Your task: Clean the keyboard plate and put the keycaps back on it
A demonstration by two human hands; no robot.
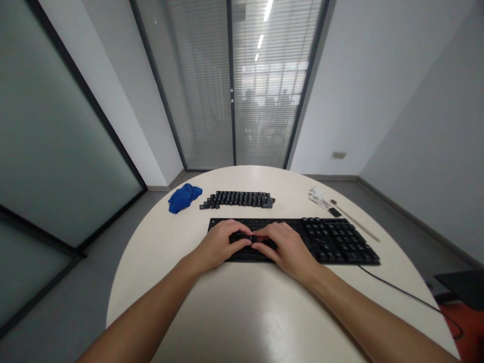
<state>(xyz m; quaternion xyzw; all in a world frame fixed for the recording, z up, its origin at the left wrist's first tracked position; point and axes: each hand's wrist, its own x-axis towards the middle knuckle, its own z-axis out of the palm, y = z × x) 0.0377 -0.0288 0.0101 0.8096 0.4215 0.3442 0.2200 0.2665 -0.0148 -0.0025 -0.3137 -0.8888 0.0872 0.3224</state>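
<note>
A black keyboard [333, 241] lies across the table under my hands. Its right part carries keycaps, while the left part looks bare of them. My left hand [217, 244] and my right hand [285, 244] meet over the bare part, with thumbs and forefingers bent into pinches and their tips almost touching. Something small and dark may sit between the fingertips; it is too small to make out. Behind the keyboard, loose black keycaps [242, 198] stand in several rows.
A crumpled blue cloth [183, 197] lies at the back left. At the back right are a small white crumpled item [317, 197], a small black block [335, 212] and a thin wooden-handled brush [357, 222]. The keyboard's cable [401, 290] runs off the round table's [170, 242] right edge.
</note>
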